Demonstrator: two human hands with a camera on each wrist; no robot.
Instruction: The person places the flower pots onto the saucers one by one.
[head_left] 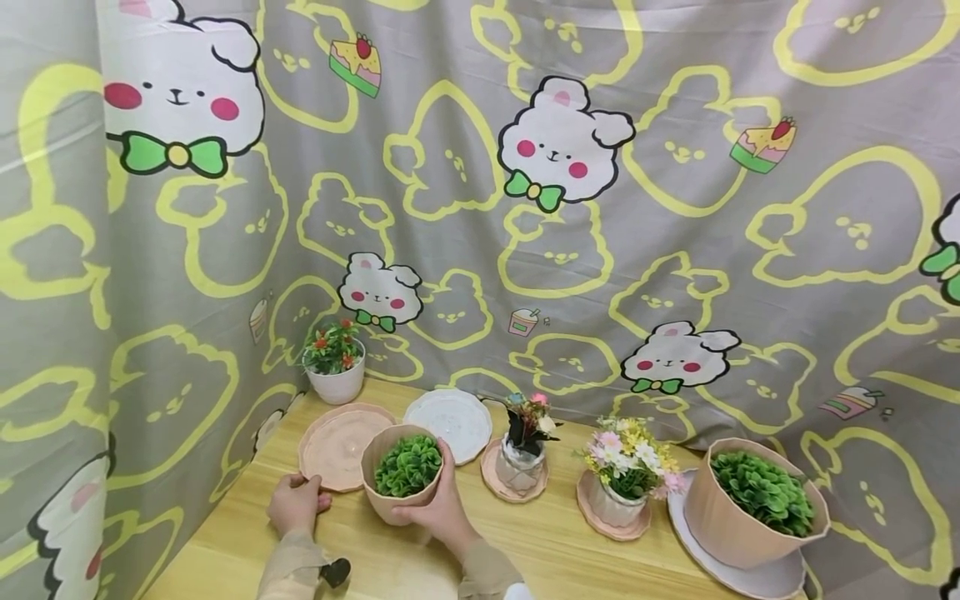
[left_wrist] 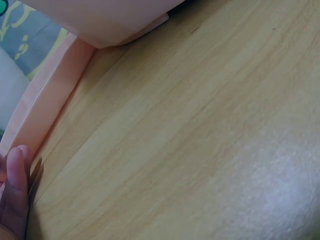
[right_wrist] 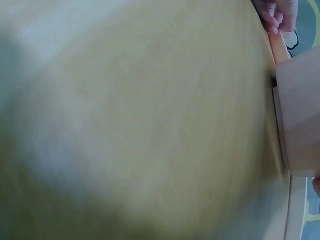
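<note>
My right hand (head_left: 450, 504) holds a pale pink flowerpot (head_left: 377, 497) by its right side, the thumb across the front and fingers behind. Bushy green foliage (head_left: 407, 467) fills the pot, which tilts a little. Just behind and left of it lies a round pink saucer (head_left: 345, 442) with a scalloped rim. My left hand (head_left: 295, 502) pinches that saucer's near left rim. In the left wrist view, the thumb (left_wrist: 16, 172) is up against the saucer's side wall (left_wrist: 42, 102). The pot's base (right_wrist: 285, 135) stays close over the tabletop in the right wrist view.
A white plate (head_left: 457, 417) lies behind the pot. A white pot with red flowers (head_left: 335, 383) stands in the back left corner. Rightward stand two small flowerpots (head_left: 521, 471) (head_left: 618, 510) on pink saucers and a large pink pot (head_left: 738, 517) on a white saucer. Patterned curtains enclose the table.
</note>
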